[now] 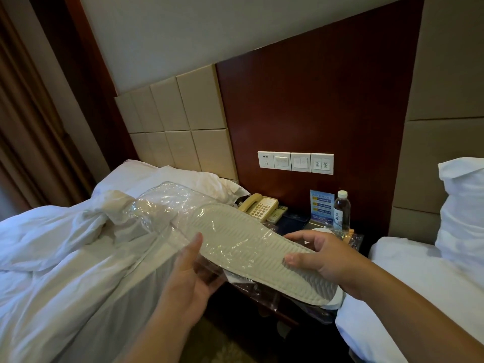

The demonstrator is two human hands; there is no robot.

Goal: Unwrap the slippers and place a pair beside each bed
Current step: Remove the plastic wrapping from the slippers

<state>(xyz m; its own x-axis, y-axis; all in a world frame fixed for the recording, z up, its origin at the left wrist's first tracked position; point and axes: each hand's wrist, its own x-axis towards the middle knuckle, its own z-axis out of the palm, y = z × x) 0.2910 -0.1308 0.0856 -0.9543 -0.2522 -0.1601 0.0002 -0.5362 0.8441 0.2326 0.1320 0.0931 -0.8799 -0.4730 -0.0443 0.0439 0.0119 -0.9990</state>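
Note:
A pale slipper pair lies sole-up between my hands, its ribbed beige sole facing me. Clear plastic wrap covers the far two thirds and sticks out loose beyond the toe. My left hand grips the wrap and the slipper's edge at mid-length, thumb on top. My right hand holds the bare heel end, which is out of the wrap, thumb pressed on the sole. The left bed has rumpled white sheets. The right bed shows a white mattress corner and pillow.
Between the beds stands a dark nightstand with a beige telephone, a remote, a blue card and a water bottle. More clear wrapping lies on its front. A switch panel sits on the wooden wall. Patterned carpet below.

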